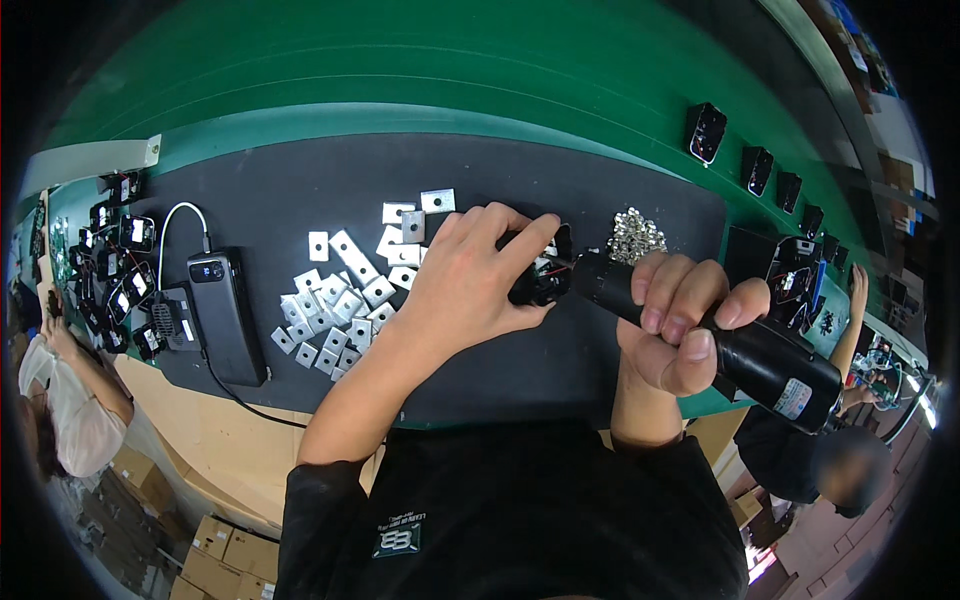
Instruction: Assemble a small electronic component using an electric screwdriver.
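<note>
My left hand (482,265) is closed round a small black housing (545,285) with wires inside, held over the black mat. In my right hand (690,320) lies a black electric screwdriver (775,370), fingers wrapped round its body. The screwdriver's tip points left and meets the housing's open side, or comes very close; exact contact cannot be made out. Beyond the tool, a pile of small silvery screws (636,236) rests on the mat. Left of my left hand lie many square metal plates with holes (345,305), loosely heaped.
A black power bank (228,315) with a white cable and a small black device stands on the mat's left. Black wired housings (120,260) are heaped at far left. More housings (707,133) line the green conveyor (400,70). Co-workers (80,400) sit at both sides.
</note>
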The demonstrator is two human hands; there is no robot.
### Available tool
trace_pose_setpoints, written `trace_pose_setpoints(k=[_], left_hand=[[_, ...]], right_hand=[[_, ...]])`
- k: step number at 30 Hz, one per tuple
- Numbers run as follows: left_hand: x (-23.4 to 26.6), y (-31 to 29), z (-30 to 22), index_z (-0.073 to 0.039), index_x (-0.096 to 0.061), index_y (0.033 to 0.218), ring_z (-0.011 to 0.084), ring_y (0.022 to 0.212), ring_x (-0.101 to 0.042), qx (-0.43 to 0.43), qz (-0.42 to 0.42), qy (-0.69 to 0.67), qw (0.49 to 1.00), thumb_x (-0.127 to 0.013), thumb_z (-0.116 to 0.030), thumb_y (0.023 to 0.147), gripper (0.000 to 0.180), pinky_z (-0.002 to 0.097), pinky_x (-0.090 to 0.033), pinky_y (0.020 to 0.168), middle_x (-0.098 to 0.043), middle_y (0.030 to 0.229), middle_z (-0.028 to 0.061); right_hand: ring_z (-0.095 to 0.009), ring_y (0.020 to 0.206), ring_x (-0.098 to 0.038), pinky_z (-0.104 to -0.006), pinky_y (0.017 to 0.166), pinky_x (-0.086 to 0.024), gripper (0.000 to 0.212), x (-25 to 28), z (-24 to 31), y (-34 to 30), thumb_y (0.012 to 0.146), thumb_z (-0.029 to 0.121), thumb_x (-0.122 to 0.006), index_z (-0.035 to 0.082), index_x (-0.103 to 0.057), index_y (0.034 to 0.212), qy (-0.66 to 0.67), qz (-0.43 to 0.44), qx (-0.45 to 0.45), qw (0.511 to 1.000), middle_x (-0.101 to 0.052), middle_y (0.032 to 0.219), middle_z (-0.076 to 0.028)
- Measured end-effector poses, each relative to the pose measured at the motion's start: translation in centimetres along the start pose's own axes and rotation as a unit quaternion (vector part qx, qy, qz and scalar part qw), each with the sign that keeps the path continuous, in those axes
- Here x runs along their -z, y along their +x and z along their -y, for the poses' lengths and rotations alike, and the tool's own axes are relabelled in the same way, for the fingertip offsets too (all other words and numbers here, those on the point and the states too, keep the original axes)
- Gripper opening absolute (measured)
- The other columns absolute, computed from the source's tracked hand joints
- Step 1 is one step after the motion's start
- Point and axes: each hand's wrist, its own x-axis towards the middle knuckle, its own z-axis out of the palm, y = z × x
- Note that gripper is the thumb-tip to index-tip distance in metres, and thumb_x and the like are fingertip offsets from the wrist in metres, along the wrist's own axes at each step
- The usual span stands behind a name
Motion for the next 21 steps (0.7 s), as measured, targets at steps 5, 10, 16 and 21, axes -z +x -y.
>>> trace_pose_setpoints(k=[5, 10, 16, 21], left_hand=[[0.2, -0.1, 0.0, -0.010, -0.061, 0.117, 0.0258, 0.084, -0.055, 0.003, -0.008, -0.010, 1.000, -0.081, -0.023, 0.056, 0.066, 0.0373, -0.044, 0.075, -0.054, 0.091, 0.0071], [0.0, -0.1, 0.1, -0.009, -0.061, 0.118, 0.0259, 0.083, -0.055, -0.002, -0.009, -0.008, 1.000, -0.081, -0.025, 0.057, 0.066, 0.0377, -0.044, 0.075, -0.054, 0.090, 0.0073], [0.1, 0.1, -0.1, -0.009, -0.058, 0.118, 0.0254, 0.085, -0.055, -0.003, -0.004, 0.009, 1.000, -0.080, -0.026, 0.059, 0.066, 0.0376, -0.044, 0.076, -0.054, 0.093, 0.0070], [0.1, -0.5, -0.1, -0.007, -0.053, 0.122, 0.0256, 0.088, -0.055, -0.010, 0.004, 0.027, 1.000, -0.079, -0.026, 0.060, 0.070, 0.0375, -0.044, 0.078, -0.053, 0.097, 0.0079]], right_hand=[[-0.009, 0.058, -0.048, -0.0280, 0.064, -0.042, 0.028, -0.6, -0.2, 0.1, 0.084, 0.013, -0.062, 0.019, -0.038, 0.097, -0.011, 0.016, -0.015, 1.000, -0.046, 0.068, 0.004], [-0.009, 0.058, -0.047, -0.0281, 0.063, -0.042, 0.028, -0.2, -0.7, 0.2, 0.084, 0.013, -0.062, 0.018, -0.040, 0.099, 0.002, 0.025, -0.007, 1.000, -0.046, 0.068, 0.004], [-0.013, 0.061, -0.049, -0.0307, 0.064, -0.042, 0.056, 1.0, 1.5, 1.1, 0.085, 0.017, -0.063, 0.016, -0.038, 0.134, 0.088, 0.041, 0.065, 0.993, -0.049, 0.071, 0.001], [-0.013, 0.061, -0.047, -0.0310, 0.067, -0.041, 0.054, 2.3, 1.9, 1.0, 0.086, 0.018, -0.058, 0.012, -0.040, 0.136, 0.016, -0.080, 0.097, 0.992, -0.046, 0.071, 0.000]])
